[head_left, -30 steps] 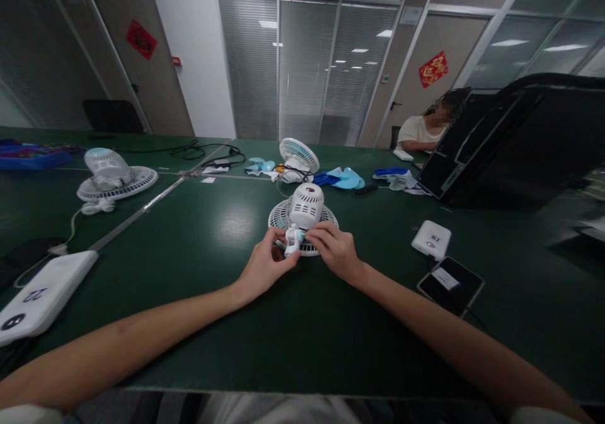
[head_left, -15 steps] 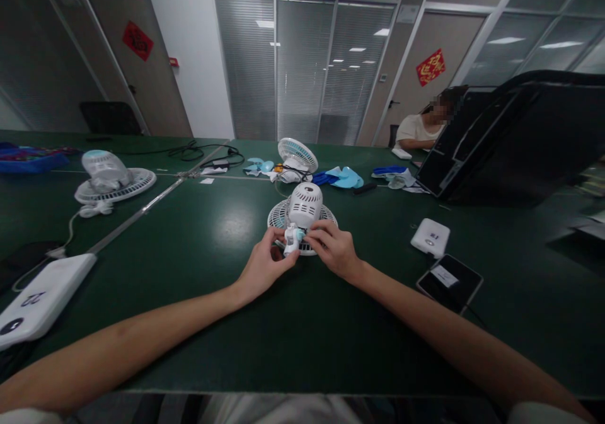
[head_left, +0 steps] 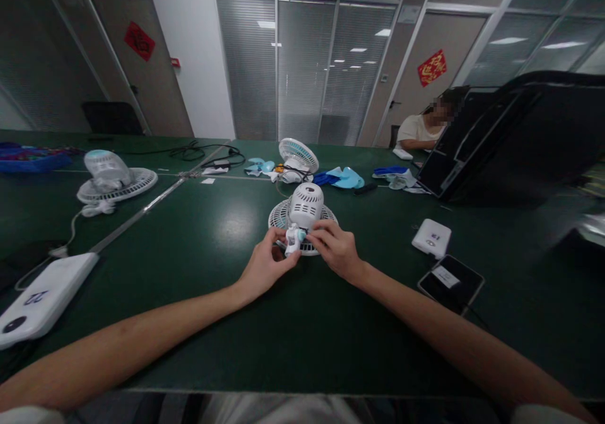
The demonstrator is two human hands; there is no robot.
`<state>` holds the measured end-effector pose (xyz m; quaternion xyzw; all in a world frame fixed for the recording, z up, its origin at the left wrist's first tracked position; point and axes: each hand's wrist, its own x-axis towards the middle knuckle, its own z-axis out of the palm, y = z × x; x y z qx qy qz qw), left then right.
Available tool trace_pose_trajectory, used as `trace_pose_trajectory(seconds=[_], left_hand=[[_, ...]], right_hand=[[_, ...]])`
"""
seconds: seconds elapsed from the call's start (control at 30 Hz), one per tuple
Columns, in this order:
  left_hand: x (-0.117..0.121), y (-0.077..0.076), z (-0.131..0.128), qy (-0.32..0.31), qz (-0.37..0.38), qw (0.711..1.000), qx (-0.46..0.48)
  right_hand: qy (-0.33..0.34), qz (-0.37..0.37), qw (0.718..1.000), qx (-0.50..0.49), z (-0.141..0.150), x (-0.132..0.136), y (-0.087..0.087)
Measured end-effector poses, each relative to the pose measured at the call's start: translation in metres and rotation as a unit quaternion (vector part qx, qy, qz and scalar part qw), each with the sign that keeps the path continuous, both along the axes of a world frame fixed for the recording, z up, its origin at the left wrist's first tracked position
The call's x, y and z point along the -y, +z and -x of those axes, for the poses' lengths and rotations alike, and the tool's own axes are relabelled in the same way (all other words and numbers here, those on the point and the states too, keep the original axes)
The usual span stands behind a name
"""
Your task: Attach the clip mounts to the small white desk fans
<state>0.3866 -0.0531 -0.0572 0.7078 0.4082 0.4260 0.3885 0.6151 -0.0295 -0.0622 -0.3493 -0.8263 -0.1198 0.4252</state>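
Observation:
A small white fan [head_left: 306, 205] lies grille-down on the green table, its motor housing on top. A white clip-like mount [head_left: 292, 240] hangs off its near side, with a light-blue knob [head_left: 301, 235] on the right of it. My left hand [head_left: 269, 259] is closed around the mount, thumb on the near end and fingers on the left. My right hand [head_left: 336, 251] pinches at the blue knob, thumb and fingertips together. The fingertips partly cover the knob and the joint behind it.
Another white fan [head_left: 297, 158] stands behind, beside light-blue fan blades [head_left: 347, 177]. A third fan [head_left: 111, 178] lies at left, near a white power bank [head_left: 45, 298]. At right are a smaller power bank [head_left: 432, 238], a phone [head_left: 450, 283], a black case [head_left: 515, 140] and a seated person [head_left: 420, 131].
The hands and the fan stay almost in place. The whole view has shifted very slightly.

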Motion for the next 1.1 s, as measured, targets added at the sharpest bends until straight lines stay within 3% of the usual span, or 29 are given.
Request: trace_pose_trajectory(seconds=[0.7, 0.9, 1.1], left_hand=[[-0.0014, -0.0015, 0.0004, -0.007, -0.003, 1.000, 0.013], [-0.0021, -0.0038, 0.0004, 0.000, -0.005, 1.000, 0.009], [-0.0024, -0.0039, -0.0006, -0.003, -0.004, 1.000, 0.015]], right_hand=[[0.020, -0.042, 0.998, 0.040, -0.0035, 0.0010, -0.0031], [-0.012, -0.023, 1.000, 0.017, -0.0012, -0.0015, -0.0024], [0.007, -0.018, 1.000, 0.009, -0.0006, 0.0008, -0.0026]])
